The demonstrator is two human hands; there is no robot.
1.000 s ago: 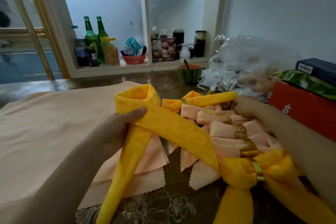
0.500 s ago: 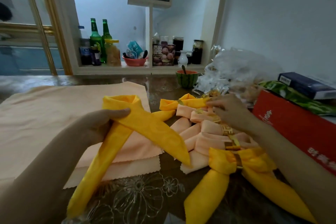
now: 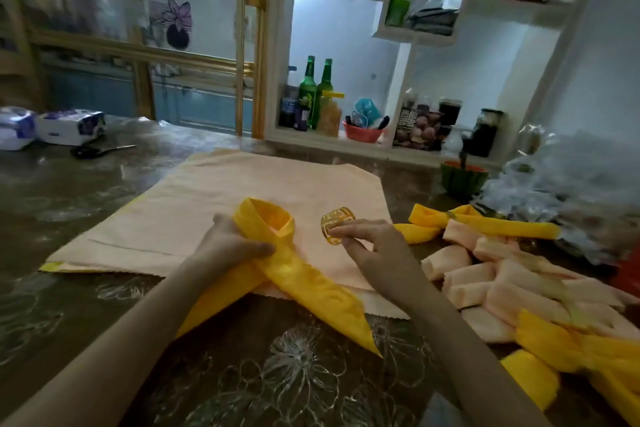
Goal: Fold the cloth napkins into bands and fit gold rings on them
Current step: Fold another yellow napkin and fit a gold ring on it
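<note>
One gold ring [image 3: 333,222], partly hidden by right fingers [image 3: 358,225].

A person's left hand [image 3: 230,246] pinches a looped yellow napkin [image 3: 294,267] over a flat peach cloth [image 3: 207,204], while the right hand [image 3: 372,243] holds a gold ring [image 3: 336,225] just beside it; folded napkins [image 3: 502,274] lie to the right.

Pretty dim indoors; most of the light comes from the pale back wall behind the shelves [image 3: 346,35]. The glossy tabletop [image 3: 86,191] picks up soft glare near its far left corner. Edges bend from the wide lens, and the right side smears with motion blur.
</note>
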